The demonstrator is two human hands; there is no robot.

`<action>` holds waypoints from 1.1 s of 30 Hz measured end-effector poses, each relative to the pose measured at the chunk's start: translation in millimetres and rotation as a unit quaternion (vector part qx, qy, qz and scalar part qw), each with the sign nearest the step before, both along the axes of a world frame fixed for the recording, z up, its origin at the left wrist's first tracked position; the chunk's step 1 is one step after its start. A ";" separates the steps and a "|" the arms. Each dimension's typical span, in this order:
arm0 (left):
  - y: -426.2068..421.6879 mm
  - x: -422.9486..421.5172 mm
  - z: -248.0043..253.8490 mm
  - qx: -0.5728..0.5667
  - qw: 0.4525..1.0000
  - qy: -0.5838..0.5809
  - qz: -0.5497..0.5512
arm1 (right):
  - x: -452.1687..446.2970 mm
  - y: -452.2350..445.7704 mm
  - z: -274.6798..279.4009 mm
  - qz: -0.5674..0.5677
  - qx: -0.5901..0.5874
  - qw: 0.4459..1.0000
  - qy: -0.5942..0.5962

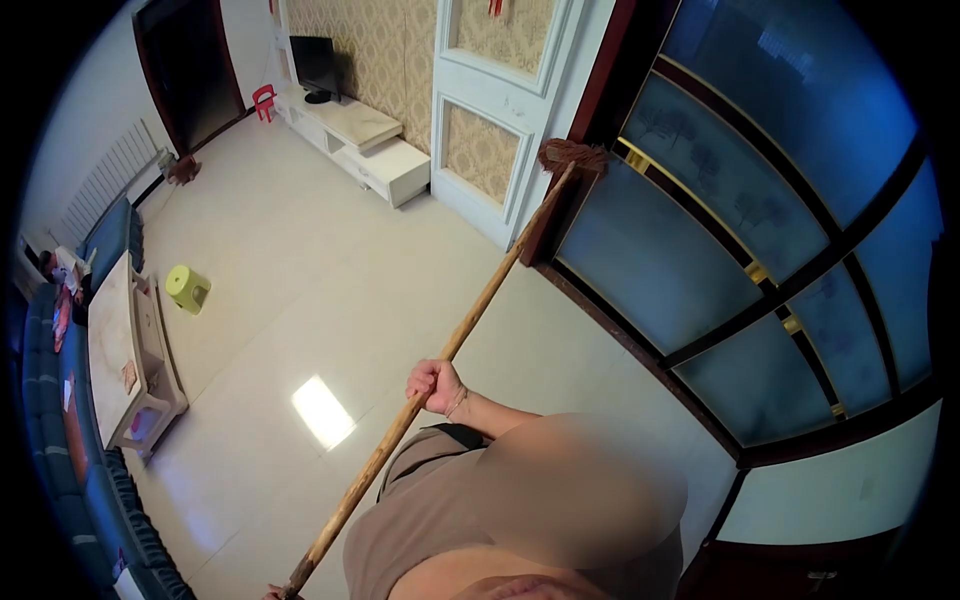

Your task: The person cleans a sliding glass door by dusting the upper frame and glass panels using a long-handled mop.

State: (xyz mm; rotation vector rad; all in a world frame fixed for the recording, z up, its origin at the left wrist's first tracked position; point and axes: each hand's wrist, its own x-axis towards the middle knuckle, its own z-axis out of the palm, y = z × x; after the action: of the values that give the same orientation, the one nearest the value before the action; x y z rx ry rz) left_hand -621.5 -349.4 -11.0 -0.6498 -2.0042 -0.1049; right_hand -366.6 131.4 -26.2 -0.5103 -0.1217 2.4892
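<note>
Nearest me, at the bottom edge, a sliver of my left fingers (272, 593) shows beside the lower end of a wooden handle (398, 430); how tightly they are curled I cannot tell. Farther along, my right fingers (428, 380) are closed around the handle, wrapped with no gap left. The pole slants away over the pale floor (350, 270) to its brown, shaggy head (566, 156), which is up by the dark frame of the glass door (660, 240); whether they touch I cannot tell. Beyond stands a white TV stand (345, 128)
</note>
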 end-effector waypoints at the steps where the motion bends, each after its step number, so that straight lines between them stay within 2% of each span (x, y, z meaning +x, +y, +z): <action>1: -4.1 4.2 -8.4 -0.001 1.000 -0.017 0.001 | -0.3 -2.4 5.0 0.000 0.008 1.000 -0.005; 7: -3.2 30.4 -74.7 0.019 0.993 -0.118 0.008 | 10.0 0.4 20.6 0.009 0.094 0.996 -0.011; 9: 6.5 36.8 -106.4 0.059 0.978 -0.197 -0.029 | 13.2 8.1 30.1 0.008 0.125 0.992 -0.018; 10: 19.6 43.1 -115.2 0.065 0.977 -0.199 -0.031 | 15.4 15.2 37.6 0.000 0.141 0.990 -0.020; 12: 44.9 60.9 -130.2 0.045 0.929 -0.365 0.037 | 22.2 31.7 53.5 -0.011 0.163 0.986 -0.023; 14: 69.5 64.5 -139.1 0.042 0.928 -0.369 0.016 | 28.0 51.1 70.0 -0.024 0.185 0.982 -0.042; 15: 83.4 52.0 -157.8 0.065 0.979 -0.126 -0.148 | 30.2 60.0 81.3 -0.037 0.207 0.976 -0.060; 16: 97.5 56.0 -170.2 0.070 0.979 -0.126 -0.147 | 32.8 72.0 91.2 -0.036 0.213 0.975 -0.061; 18: 123.3 65.7 -189.2 0.083 0.967 -0.040 -0.237 | 40.1 97.5 112.9 -0.036 0.227 0.972 -0.045; 19: 137.8 78.8 -192.8 0.078 0.959 -0.210 -0.174 | 44.5 112.7 124.5 -0.035 0.231 0.971 -0.041; 21: 168.2 100.8 -183.9 0.064 0.910 -0.389 -0.129 | 53.1 142.7 149.3 -0.041 0.250 0.966 -0.051; 24: 224.3 121.0 -150.5 0.044 0.860 -0.463 -0.211 | 67.0 182.3 200.9 -0.066 0.277 0.955 -0.079; 26: 249.2 124.6 -163.0 0.076 0.800 -0.533 -0.263 | 74.5 202.3 235.5 -0.080 0.294 0.948 -0.094; 29: 284.8 137.9 -102.7 0.020 0.778 -0.548 -0.306 | 81.5 221.3 271.1 -0.108 0.348 0.924 -0.113; 33: 294.6 136.2 -104.2 -0.039 0.771 -0.550 -0.317 | 82.8 227.2 265.9 -0.110 0.373 0.911 -0.136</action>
State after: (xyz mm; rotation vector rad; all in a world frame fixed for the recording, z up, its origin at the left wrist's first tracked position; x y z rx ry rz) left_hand -485.2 -54.9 -115.2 -1.5566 -2.7701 -1.0246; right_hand -283.9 358.6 239.7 -0.4904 -1.0185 1.9308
